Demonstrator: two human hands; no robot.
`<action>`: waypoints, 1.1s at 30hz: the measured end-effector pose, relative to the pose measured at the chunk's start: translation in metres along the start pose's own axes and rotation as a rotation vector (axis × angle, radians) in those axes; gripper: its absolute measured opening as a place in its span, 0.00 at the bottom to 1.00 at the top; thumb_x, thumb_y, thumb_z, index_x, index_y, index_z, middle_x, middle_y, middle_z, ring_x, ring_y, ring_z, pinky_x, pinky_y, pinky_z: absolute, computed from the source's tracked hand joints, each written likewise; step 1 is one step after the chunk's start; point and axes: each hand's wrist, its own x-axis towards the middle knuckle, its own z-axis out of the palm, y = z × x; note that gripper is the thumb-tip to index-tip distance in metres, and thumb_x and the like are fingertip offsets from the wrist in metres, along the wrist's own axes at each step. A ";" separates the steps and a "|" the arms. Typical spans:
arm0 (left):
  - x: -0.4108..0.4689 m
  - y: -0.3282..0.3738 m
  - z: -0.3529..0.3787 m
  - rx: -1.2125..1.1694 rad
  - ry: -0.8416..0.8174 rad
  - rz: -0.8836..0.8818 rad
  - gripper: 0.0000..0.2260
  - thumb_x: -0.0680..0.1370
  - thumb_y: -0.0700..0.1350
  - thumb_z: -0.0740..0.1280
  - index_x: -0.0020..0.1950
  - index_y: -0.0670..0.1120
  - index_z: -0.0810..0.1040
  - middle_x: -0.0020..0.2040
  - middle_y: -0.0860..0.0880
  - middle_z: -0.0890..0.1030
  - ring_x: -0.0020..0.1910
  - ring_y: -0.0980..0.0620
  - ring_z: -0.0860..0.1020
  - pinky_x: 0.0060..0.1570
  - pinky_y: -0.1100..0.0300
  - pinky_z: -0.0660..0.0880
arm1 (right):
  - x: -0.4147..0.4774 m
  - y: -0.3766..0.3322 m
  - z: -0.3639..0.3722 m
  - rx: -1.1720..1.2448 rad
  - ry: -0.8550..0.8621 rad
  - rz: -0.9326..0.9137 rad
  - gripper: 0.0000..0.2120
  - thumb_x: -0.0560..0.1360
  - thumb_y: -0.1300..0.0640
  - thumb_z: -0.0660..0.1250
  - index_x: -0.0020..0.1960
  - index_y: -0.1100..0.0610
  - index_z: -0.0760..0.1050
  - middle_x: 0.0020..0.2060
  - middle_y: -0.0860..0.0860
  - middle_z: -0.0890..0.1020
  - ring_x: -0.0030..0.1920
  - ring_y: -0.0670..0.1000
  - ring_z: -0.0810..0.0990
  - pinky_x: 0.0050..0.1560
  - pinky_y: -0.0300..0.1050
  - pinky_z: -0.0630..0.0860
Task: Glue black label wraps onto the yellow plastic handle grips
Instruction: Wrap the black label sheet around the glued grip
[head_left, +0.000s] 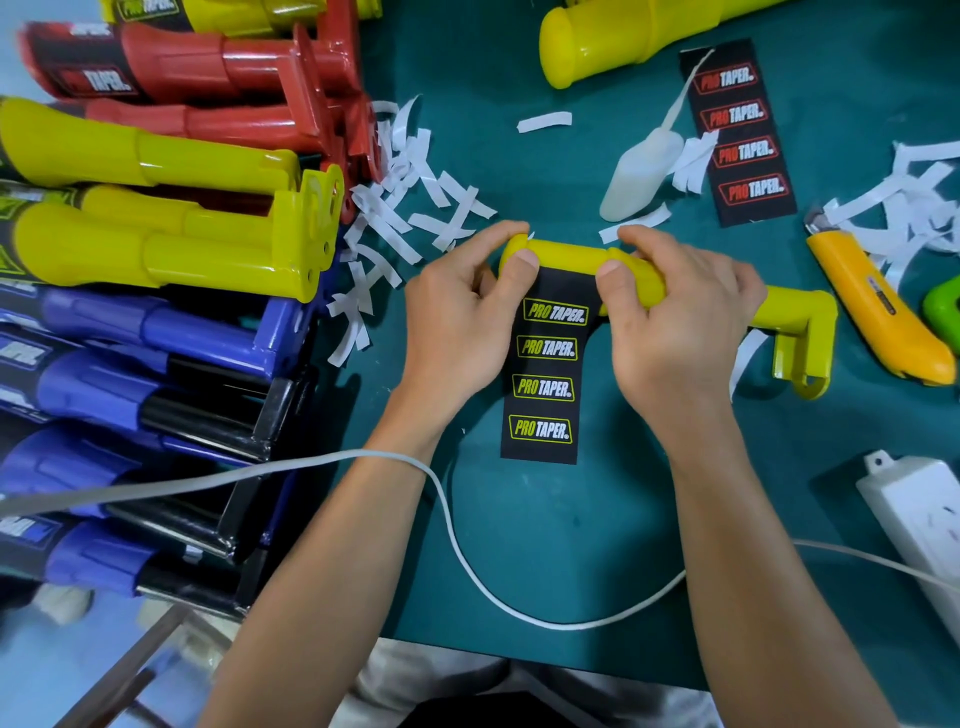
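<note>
Mid-worktop (571, 519), a bit toward the far edge, the yellow handle (566, 254) lies crosswise, rounded end to the left, bracket end to the right. The black label wrap (545, 374) has its top edge on the handle barrel; the rest lies flat on the worktop, running toward the near edge w/ four yellow-and-white logos facing up.

The left hand (457, 312) has its grip curled round the handle's rounded end, fingers over the top, thumb pressing the label's top left corner onto the plastic. The right hand (685, 317) has its grip wrapped round the barrel's thicker part, thumb down on the label's top right corner.

Toward the far right corner: a second black label (737, 135) w/ red logos, flat, and a white squeeze bottle (641, 171) on its side just beside it, nozzle lying over the label. A yellow utility knife (878, 312) sits near the right edge. White paper strips (405, 208) are scattered left of the hands and by the right edge.

Along the left edge is a stack of handles: red (197, 67) at the far end, then yellow (156, 244), then blue (130, 332). A power strip (919, 514) sits at the near right; its white cable (467, 561) loops across the left wrist.
</note>
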 end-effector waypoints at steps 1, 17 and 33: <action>-0.001 0.001 0.001 -0.010 0.006 0.005 0.12 0.78 0.60 0.66 0.58 0.61 0.84 0.32 0.51 0.79 0.34 0.53 0.76 0.39 0.56 0.76 | 0.000 0.000 0.000 0.002 0.002 0.000 0.19 0.82 0.43 0.61 0.66 0.51 0.81 0.51 0.47 0.85 0.58 0.53 0.77 0.69 0.50 0.58; -0.002 0.005 0.012 0.055 0.055 -0.016 0.12 0.74 0.58 0.71 0.56 0.60 0.83 0.25 0.57 0.70 0.28 0.57 0.70 0.32 0.68 0.65 | 0.001 -0.003 0.002 -0.074 0.004 0.009 0.24 0.80 0.37 0.58 0.68 0.49 0.79 0.53 0.46 0.85 0.59 0.52 0.76 0.67 0.50 0.58; -0.001 -0.004 0.008 0.011 0.033 0.019 0.11 0.79 0.59 0.66 0.58 0.60 0.83 0.30 0.52 0.75 0.31 0.58 0.72 0.36 0.62 0.69 | 0.001 0.003 -0.005 0.115 0.006 0.023 0.20 0.86 0.48 0.54 0.69 0.51 0.80 0.49 0.49 0.85 0.56 0.53 0.78 0.69 0.43 0.57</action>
